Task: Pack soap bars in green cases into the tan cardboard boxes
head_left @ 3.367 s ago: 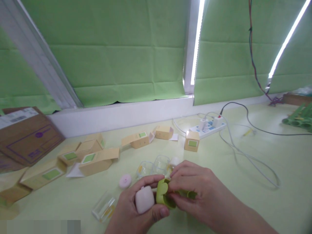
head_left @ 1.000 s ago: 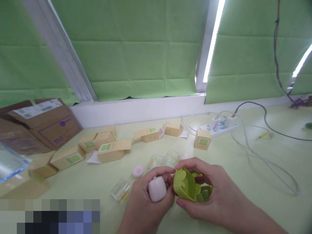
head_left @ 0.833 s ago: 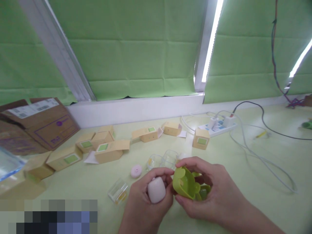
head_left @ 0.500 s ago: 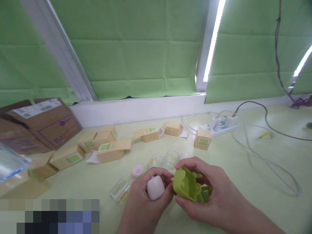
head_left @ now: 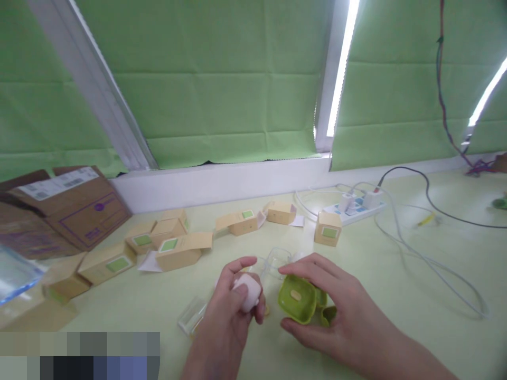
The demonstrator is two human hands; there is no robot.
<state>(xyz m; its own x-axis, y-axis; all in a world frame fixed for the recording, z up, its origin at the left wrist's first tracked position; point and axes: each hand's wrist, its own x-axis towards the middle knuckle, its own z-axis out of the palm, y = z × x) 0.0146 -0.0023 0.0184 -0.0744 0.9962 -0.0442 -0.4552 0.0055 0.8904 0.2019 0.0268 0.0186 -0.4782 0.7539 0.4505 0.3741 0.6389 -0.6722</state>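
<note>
Left hand (head_left: 232,316), near centre: fingers curled shut round a small white rounded case (head_left: 248,291), thumb and index pinching it, case raised a bit off the desk (head_left: 415,295). Right hand (head_left: 336,316) just right of it: loosely closed on a green silicone cover (head_left: 298,305), thumb under, fingers over the far rim, open hollow facing the camera w/ a pale oval spot inside. Case and cover are close but apart, small gap between.

Step in hand looks like seating the case into the cover. To do it well, prob.: keep the cover's mouth turned toward the case, line up the rounded corners first, push one end in, then roll the soft rim over the rest w/ the right thumb. Don't squeeze the cover flat or the opening closes. Keep the left grip on the case sides so fingers don't get trapped.

Just beyond the hands: clear plastic trays (head_left: 277,258), another clear one (head_left: 192,316) at near left, partly hidden, can't tell if empty. Further back: tan cartons w/ green labels (head_left: 182,250) scattered left to centre, one upright carton (head_left: 327,228). Far left brown shipping box (head_left: 75,203). Far right power strip (head_left: 356,206) w/ cables. Green blinds (head_left: 222,79) behind.
</note>
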